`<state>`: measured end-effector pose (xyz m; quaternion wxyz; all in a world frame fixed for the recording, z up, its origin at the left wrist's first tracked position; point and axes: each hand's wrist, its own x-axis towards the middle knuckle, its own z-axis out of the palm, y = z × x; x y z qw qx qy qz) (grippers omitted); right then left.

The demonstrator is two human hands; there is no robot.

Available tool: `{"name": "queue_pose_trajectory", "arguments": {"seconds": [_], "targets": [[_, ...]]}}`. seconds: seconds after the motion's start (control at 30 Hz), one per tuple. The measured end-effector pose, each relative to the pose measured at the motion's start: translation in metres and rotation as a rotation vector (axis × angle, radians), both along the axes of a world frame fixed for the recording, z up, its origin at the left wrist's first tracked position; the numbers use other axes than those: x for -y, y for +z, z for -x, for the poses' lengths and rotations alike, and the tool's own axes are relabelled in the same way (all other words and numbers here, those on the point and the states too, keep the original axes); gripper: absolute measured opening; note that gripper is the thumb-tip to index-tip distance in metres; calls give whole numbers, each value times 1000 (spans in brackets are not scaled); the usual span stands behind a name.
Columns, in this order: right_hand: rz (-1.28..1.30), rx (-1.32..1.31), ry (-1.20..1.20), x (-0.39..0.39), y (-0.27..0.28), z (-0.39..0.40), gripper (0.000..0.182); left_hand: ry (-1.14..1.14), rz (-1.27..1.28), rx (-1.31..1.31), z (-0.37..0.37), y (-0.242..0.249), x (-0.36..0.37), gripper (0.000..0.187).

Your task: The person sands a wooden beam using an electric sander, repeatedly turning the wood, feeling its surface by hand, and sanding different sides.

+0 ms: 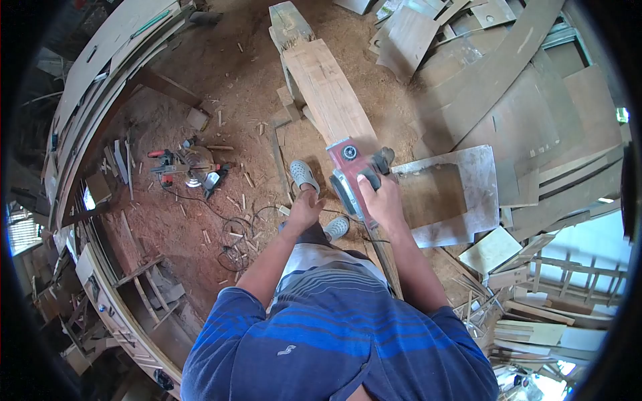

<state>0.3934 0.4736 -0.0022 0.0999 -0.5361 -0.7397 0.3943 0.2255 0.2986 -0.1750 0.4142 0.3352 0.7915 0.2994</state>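
My right hand [383,204] is wrapped around the rear handle of a red electric planer [351,157]. The planer rests on a long pale wooden board [331,90] running away from me. A dark chip outlet sticks out from the tool's right side, with a hazy spray of dust beyond it. My left hand [305,208] hangs over my left leg, left of the planer, its fingers loosely apart and holding nothing. A dark power cord [267,208] trails across the floor toward me.
A red-handled miter saw [189,167] stands on the sawdust-covered floor at left, among scattered offcuts. Stacked sheets [120,63] lie at upper left. Plywood panels [521,113] lean at right, beside a dusty pale-edged panel [478,180]. My clogs [302,174] are close to the board.
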Motion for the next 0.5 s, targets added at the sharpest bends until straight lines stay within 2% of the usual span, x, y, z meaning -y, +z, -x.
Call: {"name": "queue_pose_trajectory", "arguments": {"seconds": [0.07,0.17,0.2,0.3,0.33,0.37,0.4,0.47,0.5], "targets": [[-51,21,-2,-10,0,17,44,18,-12,4,-5,1,-8,62],[-57,29,-4,-28,-6,40,44,-103,-64,-17,-7,8,-20,73],[-48,46,-4,-36,-10,49,47,-121,-30,59,-10,7,-25,91],[-24,67,1,-61,-20,79,51,-182,-28,127,-20,6,-37,111],[-22,54,2,-69,-21,90,51,-205,0,249,-19,3,-44,135],[-21,43,2,-76,-21,99,51,-204,17,224,-21,3,-50,141],[-77,-44,7,-81,-22,109,42,-204,34,201,-25,7,-57,147],[-68,-43,8,-93,-24,126,42,-215,54,215,-26,12,-72,162],[-64,-42,9,-100,-25,135,42,-185,59,227,-24,19,-81,161]]}}
